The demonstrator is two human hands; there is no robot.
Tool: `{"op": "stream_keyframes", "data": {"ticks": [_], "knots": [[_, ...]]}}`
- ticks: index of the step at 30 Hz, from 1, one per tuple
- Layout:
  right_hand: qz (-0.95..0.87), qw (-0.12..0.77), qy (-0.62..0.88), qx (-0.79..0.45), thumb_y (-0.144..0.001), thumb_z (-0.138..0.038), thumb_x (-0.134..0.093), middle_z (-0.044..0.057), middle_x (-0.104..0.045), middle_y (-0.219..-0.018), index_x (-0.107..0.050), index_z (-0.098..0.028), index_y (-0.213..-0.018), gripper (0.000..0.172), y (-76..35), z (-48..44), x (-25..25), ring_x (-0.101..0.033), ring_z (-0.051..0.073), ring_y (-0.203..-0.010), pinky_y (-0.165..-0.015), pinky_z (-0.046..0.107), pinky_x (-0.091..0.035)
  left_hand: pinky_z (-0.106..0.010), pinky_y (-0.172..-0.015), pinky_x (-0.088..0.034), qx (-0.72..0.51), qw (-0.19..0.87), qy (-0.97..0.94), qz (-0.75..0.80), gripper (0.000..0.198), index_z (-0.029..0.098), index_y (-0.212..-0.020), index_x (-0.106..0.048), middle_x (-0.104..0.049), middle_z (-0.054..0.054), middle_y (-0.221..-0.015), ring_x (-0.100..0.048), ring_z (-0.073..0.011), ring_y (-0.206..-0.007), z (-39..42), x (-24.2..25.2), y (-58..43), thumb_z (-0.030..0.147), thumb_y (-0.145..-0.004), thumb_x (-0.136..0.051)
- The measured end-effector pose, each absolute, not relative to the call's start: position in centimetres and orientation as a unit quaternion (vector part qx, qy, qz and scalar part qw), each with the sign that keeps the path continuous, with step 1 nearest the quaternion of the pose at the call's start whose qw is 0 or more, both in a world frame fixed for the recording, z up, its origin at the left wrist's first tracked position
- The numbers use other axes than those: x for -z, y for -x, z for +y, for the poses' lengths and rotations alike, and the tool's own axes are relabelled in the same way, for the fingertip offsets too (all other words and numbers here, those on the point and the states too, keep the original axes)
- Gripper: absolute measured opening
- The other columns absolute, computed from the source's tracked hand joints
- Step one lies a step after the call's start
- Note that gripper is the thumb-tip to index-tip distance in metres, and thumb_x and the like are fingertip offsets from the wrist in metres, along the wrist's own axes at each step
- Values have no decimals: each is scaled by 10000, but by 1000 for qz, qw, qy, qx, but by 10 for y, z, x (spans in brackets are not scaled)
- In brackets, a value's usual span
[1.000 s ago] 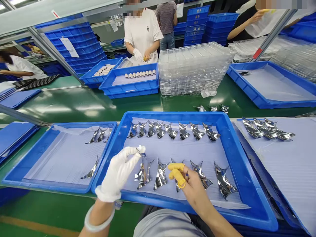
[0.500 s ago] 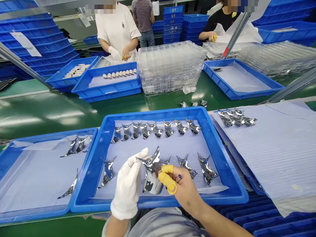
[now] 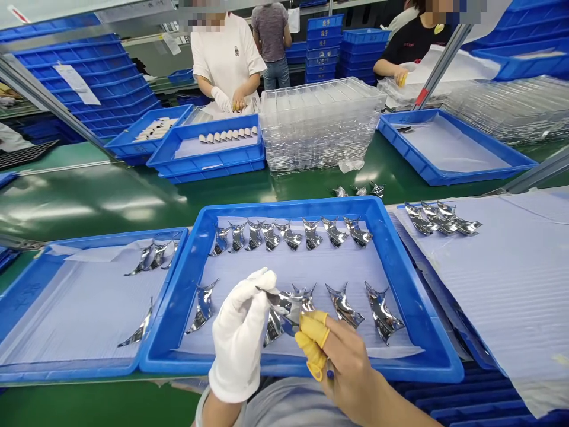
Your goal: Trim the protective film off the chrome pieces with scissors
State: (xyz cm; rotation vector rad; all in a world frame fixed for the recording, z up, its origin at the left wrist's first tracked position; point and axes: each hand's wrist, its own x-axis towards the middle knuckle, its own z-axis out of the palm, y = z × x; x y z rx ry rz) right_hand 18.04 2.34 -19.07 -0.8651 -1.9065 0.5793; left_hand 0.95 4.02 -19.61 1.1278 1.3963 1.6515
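Head view: the chrome piece [image 3: 280,302] is held over the tray [image 3: 288,207], between both hands; its long axis seems to slant down rightward; the left hand [image 3: 240,332] pinches its upper-left tip; the right hand [image 3: 340,350] its lower-right end.

I have the left hand [image 3: 240,332], white-gloved, pinching a chrome part [image 3: 283,303] over the middle blue tray [image 3: 400,267]; right hand [image 3: 344,356], yellow finger covers, grips its other side. I count eight chrome pieces [image 3: 312,234] in the back row. Across the green bench [image 3: 213,193]: white-shirted co-worker [image 3: 229,56], clear plastic stack [image 3: 317,130] alongside.
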Motion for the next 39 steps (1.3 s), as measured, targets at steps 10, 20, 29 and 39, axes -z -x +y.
{"op": "stream_keyframes", "data": {"ticks": [10, 20, 29, 39], "knots": [[-772, 508, 371, -94, -894, 24, -424, 73, -731, -790, -634, -141, -1233, 432, -179, 24, 197, -676, 183, -610, -539, 273, -515, -340, -1085, -467, -616, 329, -519, 493, 372, 293, -1291, -678, -757, -30, -1158, -692, -189, -1058, 33, 202, -7, 319, -920, -669], [-796, 504, 329, -69, -967, -46, -409, 148, -756, -955, -684, -120, -1149, 338, -181, 30, 197, -725, 202, -786, -628, 272, -555, -496, -1143, -414, -642, 235, -539, 493, 312, 309, -1179, -716, -766, 20, -926, -705, -158, -866, 36, 192, -11, 143, -929, -628], [-705, 527, 351, -320, -897, 0, -473, 44, -643, -799, -651, -193, -871, 264, -173, 40, 203, -570, 148, -653, -584, 232, -463, -573, -1105, -427, -593, 75, -668, 443, 292, 338, -1182, -713, -742, 38, -741, -688, -163, -702, 33, 171, -11, 230, -925, -625], [-601, 519, 284, -537, -953, -142, -614, -43, -444, -651, -543, -194, -704, 264, -172, 41, 196, -380, 106, -598, -554, 230, -313, -502, -1139, -419, -656, 224, -524, 494, 205, 301, -1026, -754, -778, 33, -888, -721, -186, -940, 36, 174, -17, 173, -874, -701]]}}
